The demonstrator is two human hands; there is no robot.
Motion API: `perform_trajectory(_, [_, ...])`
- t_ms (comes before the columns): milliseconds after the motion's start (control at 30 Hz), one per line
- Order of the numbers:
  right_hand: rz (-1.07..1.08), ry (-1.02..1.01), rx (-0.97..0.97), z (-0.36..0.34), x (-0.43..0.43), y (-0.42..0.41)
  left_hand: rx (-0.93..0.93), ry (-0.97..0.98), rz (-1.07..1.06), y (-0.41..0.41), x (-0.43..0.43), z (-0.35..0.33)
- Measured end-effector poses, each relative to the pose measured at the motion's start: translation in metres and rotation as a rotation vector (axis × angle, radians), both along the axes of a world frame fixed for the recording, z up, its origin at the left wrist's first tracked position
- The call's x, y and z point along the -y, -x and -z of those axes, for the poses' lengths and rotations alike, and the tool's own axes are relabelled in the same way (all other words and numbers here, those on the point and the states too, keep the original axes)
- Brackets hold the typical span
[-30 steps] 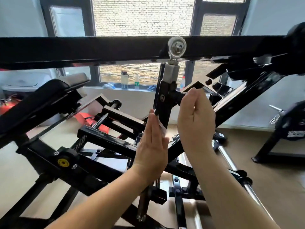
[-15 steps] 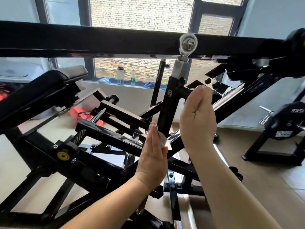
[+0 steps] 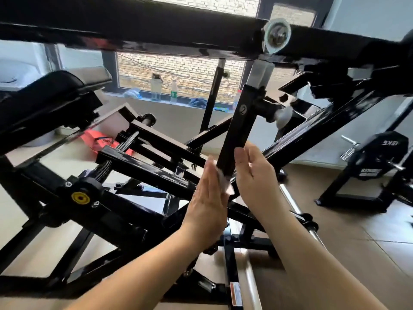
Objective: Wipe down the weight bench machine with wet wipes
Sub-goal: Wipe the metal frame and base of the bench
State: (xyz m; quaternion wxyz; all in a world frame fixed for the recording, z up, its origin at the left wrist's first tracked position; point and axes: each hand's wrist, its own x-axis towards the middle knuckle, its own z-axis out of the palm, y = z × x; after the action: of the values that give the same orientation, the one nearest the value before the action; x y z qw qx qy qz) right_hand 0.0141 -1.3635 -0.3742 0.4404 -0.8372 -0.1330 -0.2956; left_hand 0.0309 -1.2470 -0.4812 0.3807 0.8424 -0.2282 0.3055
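Head camera view: two bare forearms reach up from the near edge into the black steel frame of a weight bench machine [image 3: 143, 171]. At centre, the left hand [image 3: 207, 198], fingers straight and flat, presses a white wet wipe [image 3: 224, 182] against the left face of a slanted black adjustment post [image 3: 239, 133] marked with a circled "2". The right hand [image 3: 252, 175], palm open and fingers extended, lies against the right side of the same post, so the post's lower end sits between both palms. Left of the hands, a yellow cap [image 3: 80, 197] sits on a pivot block below a coiled spring [image 3: 103, 167]. Right of the post, a grey-tipped pull knob [image 3: 283, 116] sticks out, with a chrome bar [image 3: 297, 211] running down toward the near right. Farther left, the padded black bench seat [image 3: 51, 90] tilts upward. A thick black crossbeam [image 3: 134, 30] spans the top, carrying a silver eye joint [image 3: 277, 36]. Beyond, bottles [image 3: 156, 86] stand on the window sill before a brick wall, and a weight plate [image 3: 384, 153] rests at far right.
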Motion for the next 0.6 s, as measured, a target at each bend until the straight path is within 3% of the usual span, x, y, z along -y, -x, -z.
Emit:
perform_trajectory(67, [-0.018,-0.042,0.002,0.004,-0.007,0.000,0.100,0.030,0.003,-0.012,0.005,-0.027])
perform_trajectory(167, [-0.032,-0.073,-0.015,0.016,-0.013,0.000,0.139,0.026,0.021,-0.018,0.002,-0.001])
perform_trajectory(300, [0.014,-0.119,0.011,0.025,-0.018,-0.006,-0.209,-0.041,-0.031,0.011,-0.014,0.094])
perform_trajectory(367, [0.010,-0.148,0.025,0.028,-0.021,-0.007,-0.291,-0.047,-0.051,0.014,-0.017,0.115])
perform_trajectory(500, [0.016,-0.189,0.052,0.035,-0.025,-0.010,-0.310,0.270,-0.009,0.019,0.003,0.086])
perform_trajectory(600, [0.020,-0.210,0.077,0.038,-0.027,-0.012,-0.363,0.369,-0.053,0.037,0.023,0.077])
